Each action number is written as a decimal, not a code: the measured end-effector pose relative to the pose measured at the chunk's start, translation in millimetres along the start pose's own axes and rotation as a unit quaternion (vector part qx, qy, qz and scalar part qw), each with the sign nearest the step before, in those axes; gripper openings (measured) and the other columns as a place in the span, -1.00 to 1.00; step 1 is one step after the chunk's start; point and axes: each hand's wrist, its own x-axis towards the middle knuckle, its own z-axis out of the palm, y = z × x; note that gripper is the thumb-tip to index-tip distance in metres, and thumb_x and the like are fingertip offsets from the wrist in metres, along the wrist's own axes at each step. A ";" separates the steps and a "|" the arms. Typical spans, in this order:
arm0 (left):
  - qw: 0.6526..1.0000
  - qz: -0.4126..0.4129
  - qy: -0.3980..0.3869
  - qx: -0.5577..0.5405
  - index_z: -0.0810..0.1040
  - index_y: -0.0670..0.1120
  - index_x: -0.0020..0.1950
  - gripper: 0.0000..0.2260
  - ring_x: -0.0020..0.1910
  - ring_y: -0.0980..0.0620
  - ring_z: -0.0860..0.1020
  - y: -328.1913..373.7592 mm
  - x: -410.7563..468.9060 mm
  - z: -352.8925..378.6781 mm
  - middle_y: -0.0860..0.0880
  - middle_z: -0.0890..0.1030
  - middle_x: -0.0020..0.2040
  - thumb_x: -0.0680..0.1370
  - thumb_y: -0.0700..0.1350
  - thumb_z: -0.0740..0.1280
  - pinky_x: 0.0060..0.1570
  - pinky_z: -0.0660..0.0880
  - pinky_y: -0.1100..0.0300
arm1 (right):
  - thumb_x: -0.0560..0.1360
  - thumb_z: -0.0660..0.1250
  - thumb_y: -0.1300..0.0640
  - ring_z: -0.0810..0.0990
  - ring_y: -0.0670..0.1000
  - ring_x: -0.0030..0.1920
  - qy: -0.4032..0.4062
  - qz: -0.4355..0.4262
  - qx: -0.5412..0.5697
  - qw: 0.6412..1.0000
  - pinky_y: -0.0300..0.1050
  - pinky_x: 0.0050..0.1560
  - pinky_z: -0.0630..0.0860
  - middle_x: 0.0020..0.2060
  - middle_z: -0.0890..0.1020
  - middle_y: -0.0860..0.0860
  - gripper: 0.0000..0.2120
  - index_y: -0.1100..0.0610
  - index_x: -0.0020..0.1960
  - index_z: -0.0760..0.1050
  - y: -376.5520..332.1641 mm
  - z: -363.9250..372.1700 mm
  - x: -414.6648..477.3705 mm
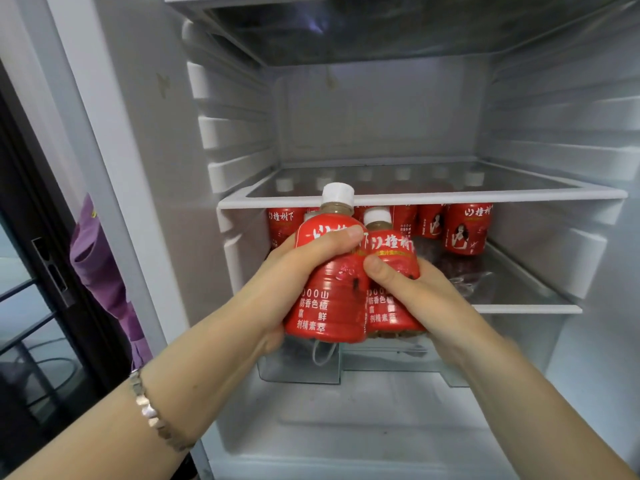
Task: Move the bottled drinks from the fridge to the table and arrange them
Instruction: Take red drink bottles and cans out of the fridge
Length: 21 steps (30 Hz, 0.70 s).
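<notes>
- We're facing an open fridge (381, 109) with white ribbed side walls, lit inside.
- Left of it, a purple cloth (100, 265) hangs beside a dark framed glass panel (41, 306).
- Upper glass shelf (519, 194) has a white front rim. The caps of the bottles below show through the glass.
- Lower glass shelf (526, 308) carries a row of bottles (467, 228), upright along the back, with red labels and white caps.
- Clear drawer (298, 368) sits under the lower shelf. We cannot tell what is in it, too blurred.
- Left hand (294, 282) grips the near bottle (329, 289), thumb across the top of the label, fingers wrapped behind. There's a bracelet (152, 414) on that wrist.
- Right hand (415, 289) grips the second bottle (391, 306), thumb on the label, fingers round the far side.
- Both held bottles are roughly upright and touching side by side, in the air in front of the lower shelf, well forward of the row.
</notes>
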 end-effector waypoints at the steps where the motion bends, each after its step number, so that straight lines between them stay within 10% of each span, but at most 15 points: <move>1: 1.000 0.002 -0.009 -0.021 0.64 -0.10 0.05 -0.58 -0.16 -0.09 0.67 1.5 2.8 2.0 -0.14 0.69 -0.07 0.23 0.00 0.48 -0.09 0.60 0.02 | 0.01 0.41 -0.21 0.70 -0.12 -0.19 0.001 0.005 0.014 1.000 -0.29 -0.26 0.59 -0.15 0.71 -0.09 -0.37 -0.05 0.05 0.51 -1.0 -1.5 -0.4; 21: 0.989 -0.029 -0.019 -0.145 0.57 -0.12 0.03 -0.62 -0.28 -0.04 0.67 -33.4 -15.1 -11.9 -0.12 0.69 -0.19 0.31 0.06 0.45 -0.25 0.63 0.07 | 0.05 0.47 -0.06 0.68 0.04 -0.09 -0.004 0.062 0.115 0.991 0.00 -0.07 0.59 -0.10 0.70 0.02 -0.44 0.01 0.03 0.51 17.8 14.3 -4.3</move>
